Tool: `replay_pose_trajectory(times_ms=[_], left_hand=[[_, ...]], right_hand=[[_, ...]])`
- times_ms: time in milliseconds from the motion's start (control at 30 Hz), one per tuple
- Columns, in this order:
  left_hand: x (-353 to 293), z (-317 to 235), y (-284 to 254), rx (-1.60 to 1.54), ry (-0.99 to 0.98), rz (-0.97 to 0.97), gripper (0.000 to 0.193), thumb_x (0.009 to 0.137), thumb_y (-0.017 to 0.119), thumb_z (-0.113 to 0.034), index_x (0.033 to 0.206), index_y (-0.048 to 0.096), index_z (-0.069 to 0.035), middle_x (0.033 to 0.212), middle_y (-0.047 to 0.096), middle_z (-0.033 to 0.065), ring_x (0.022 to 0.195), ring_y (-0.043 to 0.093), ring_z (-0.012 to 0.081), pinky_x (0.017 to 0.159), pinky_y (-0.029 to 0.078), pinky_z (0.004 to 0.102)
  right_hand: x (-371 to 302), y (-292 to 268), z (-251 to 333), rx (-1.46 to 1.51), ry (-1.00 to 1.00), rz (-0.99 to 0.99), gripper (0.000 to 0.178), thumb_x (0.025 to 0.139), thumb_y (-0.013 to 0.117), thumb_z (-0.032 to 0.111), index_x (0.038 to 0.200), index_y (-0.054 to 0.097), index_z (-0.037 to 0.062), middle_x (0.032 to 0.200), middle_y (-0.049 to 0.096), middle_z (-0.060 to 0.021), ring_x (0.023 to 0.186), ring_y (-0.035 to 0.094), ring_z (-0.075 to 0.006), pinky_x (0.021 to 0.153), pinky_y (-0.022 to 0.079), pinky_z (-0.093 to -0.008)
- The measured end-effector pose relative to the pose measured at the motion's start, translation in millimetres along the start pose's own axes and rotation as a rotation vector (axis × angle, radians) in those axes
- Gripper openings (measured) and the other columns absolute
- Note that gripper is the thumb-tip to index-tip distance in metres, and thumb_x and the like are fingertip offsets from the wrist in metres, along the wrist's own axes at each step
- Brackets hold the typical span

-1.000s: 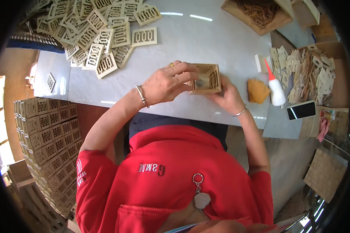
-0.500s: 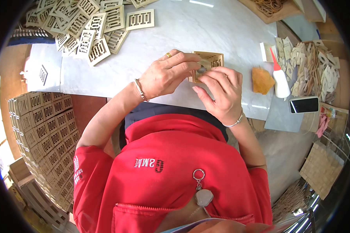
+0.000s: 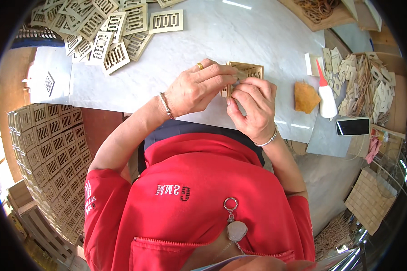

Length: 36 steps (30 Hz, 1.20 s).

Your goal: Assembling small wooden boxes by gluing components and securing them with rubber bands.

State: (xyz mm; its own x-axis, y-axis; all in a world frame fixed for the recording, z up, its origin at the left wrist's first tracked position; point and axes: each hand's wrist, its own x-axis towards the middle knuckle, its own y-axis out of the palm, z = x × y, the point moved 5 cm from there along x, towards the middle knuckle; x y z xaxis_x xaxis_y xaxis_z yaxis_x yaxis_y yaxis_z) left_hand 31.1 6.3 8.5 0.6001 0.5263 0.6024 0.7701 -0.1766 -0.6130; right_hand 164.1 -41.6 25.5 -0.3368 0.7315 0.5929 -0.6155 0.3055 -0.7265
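Observation:
A small open box of thin pale wood, with slotted sides, is on the marble-look table in front of me. My left hand is closed at the box's left side, its fingertips reaching over the upper edge. At the near left corner, my right hand pinches the box with its thumb and bent fingers. The fingertips of both hands almost meet there, and they cover much of the near and left walls. Whether a smaller piece lies between them cannot be made out.
A heap of slotted wooden panels lies at the far left. To the right are an orange-brown block, a white glue bottle with red nozzle, a phone and loose wood pieces. Stacked slotted boxes stand left, below the table.
My right hand has shifted slightly left, and its thumb has come up against the box's near corner. The left hand stays at the box's left side. The view has shifted a little.

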Motion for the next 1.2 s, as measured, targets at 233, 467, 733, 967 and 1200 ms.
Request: replay_pose_trajectory(times_ms=[233, 467, 733, 967, 1200], left_hand=[[-3.4, -2.0, 0.7, -0.028, -0.003, -0.009, 0.036, 0.072, 0.064, 0.007, 0.106, 0.061, -0.004, 0.111, 0.061, 0.0101, 0.088, 0.061, 0.0260, 0.076, 0.050, 0.0333], [-8.1, -1.6, -2.5, -0.087, -0.120, 0.022, 0.055, 0.068, 0.066, -0.001, 0.121, 0.052, -0.005, 0.126, 0.051, 0.0118, 0.102, 0.056, 0.0299, 0.085, 0.048, 0.0361], [-32.5, 17.9, 11.3, -0.071, -0.404, 0.153, 0.097, 0.062, 0.081, -0.028, 0.139, 0.028, -0.002, 0.135, 0.039, 0.0195, 0.120, 0.042, 0.0363, 0.101, 0.036, 0.0427], [-26.8, 25.5, 23.1, -0.111, -0.451, 0.218, 0.091, 0.063, 0.081, -0.025, 0.137, 0.032, -0.002, 0.128, 0.047, 0.0169, 0.115, 0.045, 0.0348, 0.099, 0.036, 0.0422], [-11.5, 10.8, 8.0, -0.026, -0.236, 0.048, 0.076, 0.062, 0.076, -0.008, 0.130, 0.042, -0.003, 0.127, 0.051, 0.0153, 0.112, 0.050, 0.0334, 0.094, 0.039, 0.0398]], right_hand=[[0.4, -0.9, 2.1, -0.025, -0.003, 0.037, 0.015, 0.067, 0.068, 0.009, 0.078, 0.059, 0.0066, 0.085, 0.059, -0.0019, 0.090, 0.056, -0.0202, 0.079, 0.036, -0.0362], [3.1, -24.6, -2.8, -0.074, 0.047, 0.118, 0.023, 0.076, 0.068, 0.021, 0.092, 0.062, 0.0059, 0.099, 0.061, -0.0056, 0.103, 0.053, -0.0255, 0.087, 0.036, -0.0382], [-39.9, -45.7, -65.4, 0.182, 0.520, 0.037, 0.031, 0.078, 0.061, 0.005, 0.108, 0.061, -0.0002, 0.105, 0.061, -0.0136, 0.100, 0.057, -0.0285, 0.084, 0.046, -0.0360], [-36.2, -14.7, -58.0, 0.475, 0.531, 0.250, 0.067, 0.072, 0.068, 0.002, 0.133, 0.040, 0.0008, 0.125, 0.051, -0.0145, 0.103, 0.058, -0.0251, 0.081, 0.052, -0.0324], [-21.4, -19.9, -50.7, 0.400, 0.420, 0.185, 0.072, 0.066, 0.067, -0.008, 0.133, 0.041, 0.0007, 0.128, 0.050, -0.0141, 0.099, 0.059, -0.0255, 0.076, 0.055, -0.0306]])
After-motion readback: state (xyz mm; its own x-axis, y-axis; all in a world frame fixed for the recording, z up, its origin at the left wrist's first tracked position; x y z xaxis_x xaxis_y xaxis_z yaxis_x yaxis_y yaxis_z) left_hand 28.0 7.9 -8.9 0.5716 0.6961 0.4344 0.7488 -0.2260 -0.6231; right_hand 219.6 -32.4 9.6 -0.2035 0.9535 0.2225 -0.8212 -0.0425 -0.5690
